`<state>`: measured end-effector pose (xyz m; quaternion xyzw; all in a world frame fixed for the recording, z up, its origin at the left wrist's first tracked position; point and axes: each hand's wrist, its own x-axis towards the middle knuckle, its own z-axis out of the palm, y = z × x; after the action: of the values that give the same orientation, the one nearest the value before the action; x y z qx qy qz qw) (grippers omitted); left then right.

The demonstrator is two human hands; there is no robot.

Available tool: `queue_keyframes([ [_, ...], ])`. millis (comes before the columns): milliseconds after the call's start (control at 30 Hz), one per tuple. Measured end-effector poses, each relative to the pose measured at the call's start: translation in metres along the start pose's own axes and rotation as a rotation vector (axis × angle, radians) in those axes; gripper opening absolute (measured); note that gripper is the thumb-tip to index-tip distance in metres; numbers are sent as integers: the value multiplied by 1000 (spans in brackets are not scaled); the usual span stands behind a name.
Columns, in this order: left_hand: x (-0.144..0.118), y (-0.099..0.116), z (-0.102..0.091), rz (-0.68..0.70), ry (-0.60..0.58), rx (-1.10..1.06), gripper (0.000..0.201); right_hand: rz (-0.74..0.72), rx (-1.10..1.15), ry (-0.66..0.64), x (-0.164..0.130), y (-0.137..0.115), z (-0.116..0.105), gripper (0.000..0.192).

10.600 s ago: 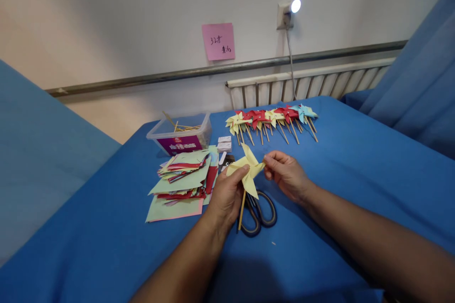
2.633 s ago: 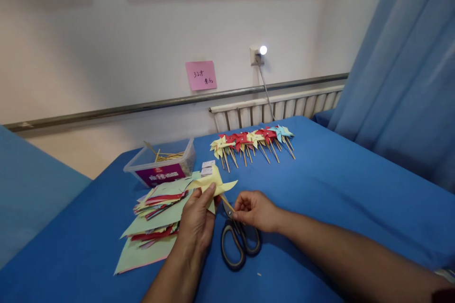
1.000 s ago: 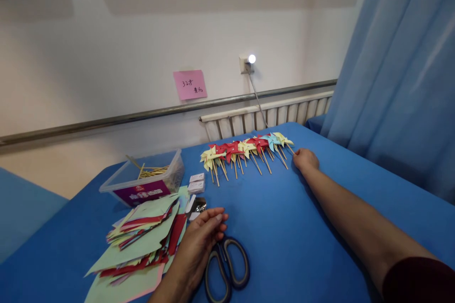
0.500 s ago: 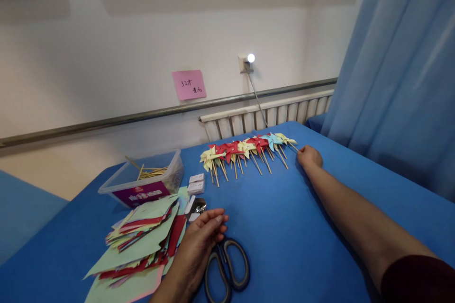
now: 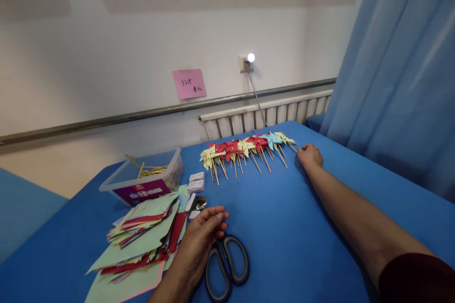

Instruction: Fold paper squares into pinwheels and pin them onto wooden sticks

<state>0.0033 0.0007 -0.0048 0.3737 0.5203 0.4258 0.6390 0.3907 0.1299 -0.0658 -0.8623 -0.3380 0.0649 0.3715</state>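
Observation:
At the far right end of a row of pinwheels (image 5: 232, 148), my right hand (image 5: 310, 155) is closed on the stick end of a pale yellow pinwheel (image 5: 284, 138). That pinwheel lies on the blue table beside a light blue one. My left hand (image 5: 208, 229) hovers loosely curled with nothing seen in it, its thumb near the index finger. Beneath and beside it lie dark-handled scissors (image 5: 230, 270), their blades hidden by the hand. Just behind the left hand sits a small open box of shiny metal pieces (image 5: 201, 204).
A stack of coloured paper (image 5: 142, 241) lies at the left. Behind it stands a clear plastic box (image 5: 177, 170) holding wooden sticks. Two small white boxes (image 5: 196, 182) are near its right side. A blue curtain (image 5: 394, 80) hangs at the right; a radiator (image 5: 270, 113) runs behind the table.
Almost nothing differs; the view has shifted very slightly. Both hands keep their places, the right one still at the end pinwheel's stick.

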Motion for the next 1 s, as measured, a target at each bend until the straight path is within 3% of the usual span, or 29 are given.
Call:
queue_keyframes([
  [133, 1, -2, 1, 25, -13, 12, 26, -36, 123, 19, -20, -12, -13, 29],
  [233, 1, -5, 1, 44, -11, 9, 27, -108, 258, -64, -55, -33, -14, 25],
  [467, -1, -12, 5, 84, -59, 34, 27, -190, 705, -562, -217, -88, -1, 22],
  [567, -2, -15, 7, 123, -57, 56, 19, -201, 831, -713, -266, -95, 3, 21],
  [633, -2, -17, 8, 146, -56, 100, 18, -216, 869, -767, -274, -95, 6, 17],
  [767, 0, -13, 5, 232, -27, 272, 21, -266, 862, -892, -258, -90, 14, 20],
  [900, 4, 2, -8, 471, 151, 633, 22, -329, 820, -980, -250, -90, 20, 17],
  [1000, 6, 14, -18, 515, 248, 931, 25, -398, 793, -989, -254, -90, 25, 12],
])
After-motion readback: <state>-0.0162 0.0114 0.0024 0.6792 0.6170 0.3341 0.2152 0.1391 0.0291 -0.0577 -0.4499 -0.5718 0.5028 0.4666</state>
